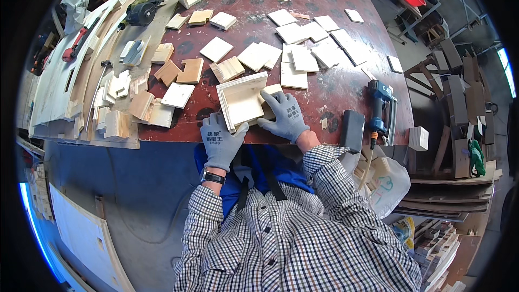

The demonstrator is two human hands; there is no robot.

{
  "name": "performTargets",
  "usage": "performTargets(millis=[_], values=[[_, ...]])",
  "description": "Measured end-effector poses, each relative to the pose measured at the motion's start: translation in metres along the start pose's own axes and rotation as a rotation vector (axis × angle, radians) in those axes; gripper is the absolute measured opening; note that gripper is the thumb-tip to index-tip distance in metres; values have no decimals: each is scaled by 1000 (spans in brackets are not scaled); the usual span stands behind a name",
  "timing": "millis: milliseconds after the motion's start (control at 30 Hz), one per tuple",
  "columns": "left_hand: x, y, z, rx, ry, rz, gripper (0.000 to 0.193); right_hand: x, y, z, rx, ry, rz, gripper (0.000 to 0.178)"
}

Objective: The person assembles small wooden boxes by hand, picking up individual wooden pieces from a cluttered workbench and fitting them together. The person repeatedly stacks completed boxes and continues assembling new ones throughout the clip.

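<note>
At the near table edge, an open, box-like plywood assembly (240, 100) is tilted between my hands. My left hand (221, 139), in a grey work glove, grips its lower left side, the thumb by the bottom edge. My right hand (285, 116), gloved alike, closes on a small pale wood board (270, 93) at the assembly's right side. The fingers partly cover that board, and I cannot tell whether it is fixed to the assembly. Just beyond lie a notched wood block (227, 69) and several loose square wood pieces (259, 55).
A blue-black nail gun (381, 109) with a hose stands at the right table edge, beside a dark grey box-shaped object (352, 131). Wood blocks (118, 125), a hammer (106, 65) and a dark green power tool (143, 12) lie left. A white bag (390, 186) hangs below right.
</note>
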State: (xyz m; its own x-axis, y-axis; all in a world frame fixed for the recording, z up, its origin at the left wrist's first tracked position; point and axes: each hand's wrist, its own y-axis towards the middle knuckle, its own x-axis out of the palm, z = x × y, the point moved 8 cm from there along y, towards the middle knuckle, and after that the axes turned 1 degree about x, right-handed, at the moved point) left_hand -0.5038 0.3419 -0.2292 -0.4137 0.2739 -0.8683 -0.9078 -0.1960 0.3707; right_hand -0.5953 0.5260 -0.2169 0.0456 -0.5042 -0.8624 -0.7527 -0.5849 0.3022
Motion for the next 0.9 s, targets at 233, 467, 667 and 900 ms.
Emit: performTargets(millis=[233,467,667,900], values=[[0,6,1,51,-15,56,55,5,-4,7,9,-19,18,68],[5,6,0,29,1,75,51,7,-6,2,13,-130,0,70],[0,14,0,-60,-50,-180,63,7,-7,4,-81,-165,82,68],[-8,3,-3,-37,-7,-213,65,14,-6,0,-78,-189,80,66]])
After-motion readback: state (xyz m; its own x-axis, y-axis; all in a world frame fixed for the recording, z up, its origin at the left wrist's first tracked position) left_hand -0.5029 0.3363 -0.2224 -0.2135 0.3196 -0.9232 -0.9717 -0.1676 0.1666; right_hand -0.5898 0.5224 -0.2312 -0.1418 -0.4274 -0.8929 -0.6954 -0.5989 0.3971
